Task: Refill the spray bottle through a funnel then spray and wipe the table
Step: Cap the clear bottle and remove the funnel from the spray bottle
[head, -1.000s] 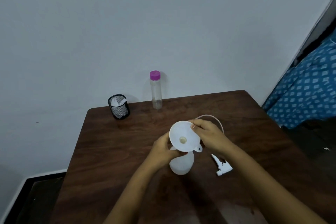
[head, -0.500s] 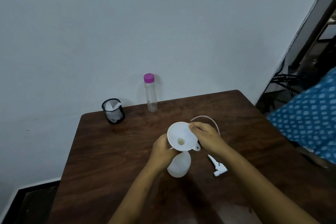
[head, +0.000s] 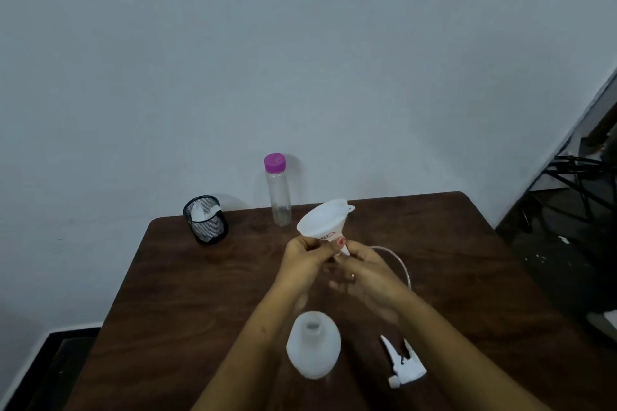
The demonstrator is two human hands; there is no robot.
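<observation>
Head view shows the funnel (head: 322, 218) lifted clear of the tabletop (head: 200, 294) and held between both hands, well beyond the spray bottle (head: 314, 344) and apart from it. The left hand (head: 305, 259) has its grip closed on the narrow lower part of the cone. The right hand (head: 367, 274) pinches the short spout from the other side, so each grip is closed on the funnel. Holding it by the thin end with two hands probably lets the person turn it and aim the spout. The funnel is tilted: its long axis runs from the spout, low and toward the person, up to the wide mouth, which faces up and away toward the wall, with a small tab on the far right of the rim. The spray bottle stands upright with its neck open, ready to take the spout. Its spray head (head: 405, 364) lies on its side just to the right, with the tube (head: 402, 265) curving away behind the right hand. A clear water bottle (head: 278, 190) with a pink cap waits capped at the back edge, likely the refill supply. Beside it, a mesh cup (head: 206, 219) holds something white, perhaps tissue for wiping.
</observation>
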